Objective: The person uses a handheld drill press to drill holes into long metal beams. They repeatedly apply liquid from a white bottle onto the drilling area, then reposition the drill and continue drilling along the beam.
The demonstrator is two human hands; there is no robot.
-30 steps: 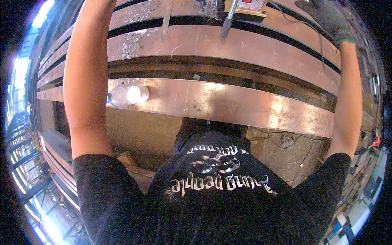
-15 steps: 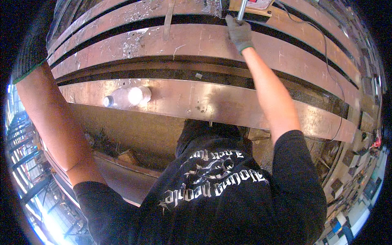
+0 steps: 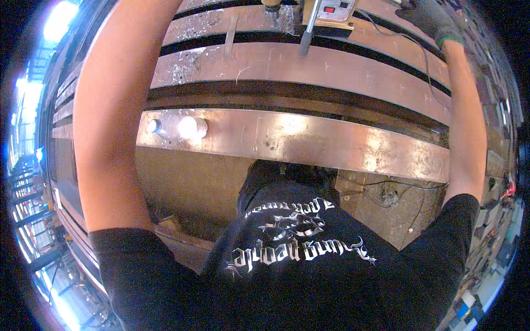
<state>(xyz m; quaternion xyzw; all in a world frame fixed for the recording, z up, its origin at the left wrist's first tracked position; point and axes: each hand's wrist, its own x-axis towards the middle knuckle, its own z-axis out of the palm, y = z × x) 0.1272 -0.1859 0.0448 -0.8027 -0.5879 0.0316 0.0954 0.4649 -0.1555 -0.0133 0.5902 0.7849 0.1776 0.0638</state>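
A machine with a control box (image 3: pixel 335 10) and red switch stands at the far side of the steel bars. Its metal lever (image 3: pixel 311 27) slants down in front, with no hand on it. Left of the box, a tool tip (image 3: pixel 271 10) points down at a bar amid metal shavings. My right hand (image 3: pixel 429 21), in a dark glove with a green cuff, is at the upper right beyond the machine's cable. Its fingers are dark and cut by the picture's edge. My left forearm reaches up past the top edge, so the left hand is out of sight.
A clear plastic bottle (image 3: pixel 170 126) lies on the nearest steel bar (image 3: pixel 331 138), beside a bright white round object (image 3: pixel 192 128). Dark gaps run between the bars. A cable (image 3: pixel 411 37) curves across them at the right. Shavings (image 3: pixel 186 65) are scattered at the left.
My right hand has let go of the lever and moved right. The left arm has swung inward and up, taking its gloved hand out of view. The view has shifted somewhat.
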